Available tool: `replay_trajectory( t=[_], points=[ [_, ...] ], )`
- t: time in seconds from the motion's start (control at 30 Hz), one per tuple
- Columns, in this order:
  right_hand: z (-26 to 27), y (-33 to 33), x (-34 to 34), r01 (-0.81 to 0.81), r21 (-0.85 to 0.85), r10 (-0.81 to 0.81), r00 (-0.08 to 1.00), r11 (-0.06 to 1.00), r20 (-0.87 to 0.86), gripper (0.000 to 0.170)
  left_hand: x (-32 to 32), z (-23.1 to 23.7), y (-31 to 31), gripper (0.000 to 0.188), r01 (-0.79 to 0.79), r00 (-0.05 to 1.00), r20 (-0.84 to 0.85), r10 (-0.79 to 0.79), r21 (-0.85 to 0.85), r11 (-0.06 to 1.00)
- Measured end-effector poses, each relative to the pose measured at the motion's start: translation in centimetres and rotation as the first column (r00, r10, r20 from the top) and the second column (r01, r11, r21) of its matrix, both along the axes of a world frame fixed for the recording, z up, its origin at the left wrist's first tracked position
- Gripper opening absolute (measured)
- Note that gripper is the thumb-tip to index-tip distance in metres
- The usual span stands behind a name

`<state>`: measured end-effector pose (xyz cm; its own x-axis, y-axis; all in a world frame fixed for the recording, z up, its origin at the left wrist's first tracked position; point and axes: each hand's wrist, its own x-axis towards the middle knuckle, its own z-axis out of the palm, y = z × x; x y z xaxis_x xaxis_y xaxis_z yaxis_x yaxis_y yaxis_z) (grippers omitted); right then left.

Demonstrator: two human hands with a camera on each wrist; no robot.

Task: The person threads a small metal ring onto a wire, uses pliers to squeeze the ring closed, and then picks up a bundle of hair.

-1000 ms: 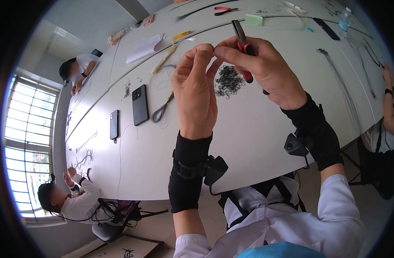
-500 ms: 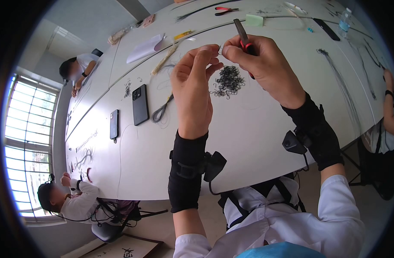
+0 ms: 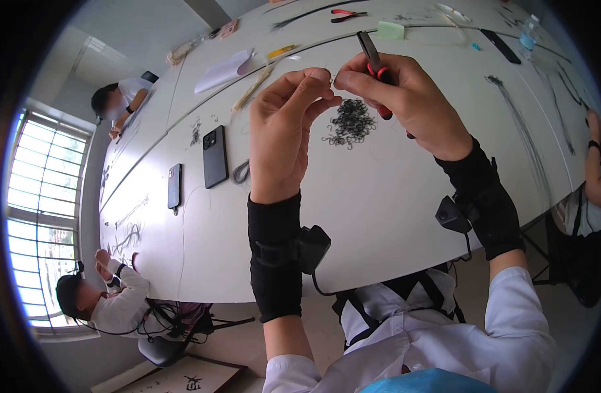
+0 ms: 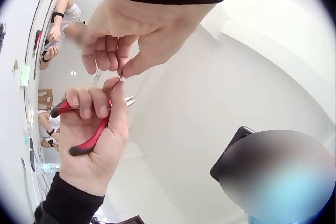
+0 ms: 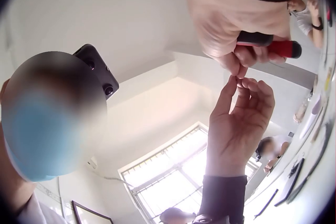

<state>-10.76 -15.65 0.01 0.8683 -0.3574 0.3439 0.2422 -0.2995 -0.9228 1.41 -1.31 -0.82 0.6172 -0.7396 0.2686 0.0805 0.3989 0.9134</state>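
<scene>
My left hand (image 3: 279, 134) is raised over the table, thumb and forefinger pinching a tiny dark hook (image 3: 330, 80). Facing it, my right hand (image 3: 415, 105) holds red-and-black pliers (image 3: 378, 64) in the palm under curled fingers. The plier nose points away past the knuckles, and the left wrist view shows the splayed handles (image 4: 90, 141) across the palm. Right thumb and forefinger tips meet close beside the left fingertips; a thin line (image 4: 76, 109) crosses the right fingers. Below the hands lies a heap of small dark hooks (image 3: 353, 123).
Left of my hands lie a large phone (image 3: 215, 157), a smaller phone (image 3: 174, 185) and a coil of line (image 3: 241, 172). Farther back are white paper (image 3: 223, 72), another pair of pliers (image 3: 348, 14) and a green note (image 3: 391, 30). A water bottle (image 3: 528, 38) stands back right. Other people sit around the table.
My hands were touching at the fingertips and have drawn slightly apart, the left shifting left. The hook shows at the left fingertips. The pliers stay in my right hand.
</scene>
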Motion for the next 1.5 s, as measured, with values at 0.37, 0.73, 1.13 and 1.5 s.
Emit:
replay_trajectory(
  t=[0.37,0.73,1.13,1.5],
  points=[
    [-0.2,-1.1,0.1,0.017,-0.054,-0.022,0.995,0.998,-0.095,0.033,0.0,-0.5,-0.4,0.018,-0.022,1.000,0.016,0.022,-0.035,0.999],
    [-1.9,-6.2,1.1,0.164,0.140,-0.117,0.948,0.976,-0.296,0.048,0.2,-0.5,-0.1,0.022,-0.241,0.950,0.207,0.234,0.005,0.971],
    [0.2,-2.1,-0.4,-0.191,0.062,0.194,0.980,0.980,-0.050,0.031,0.3,-0.8,-0.4,0.021,-0.328,0.919,0.229,0.321,-0.010,0.945],
    [-1.4,1.5,0.8,0.267,-0.451,-0.215,0.963,0.852,0.163,0.034,-0.6,-0.4,-0.4,0.023,-0.343,0.900,0.270,0.341,-0.043,0.938]
  ],
)
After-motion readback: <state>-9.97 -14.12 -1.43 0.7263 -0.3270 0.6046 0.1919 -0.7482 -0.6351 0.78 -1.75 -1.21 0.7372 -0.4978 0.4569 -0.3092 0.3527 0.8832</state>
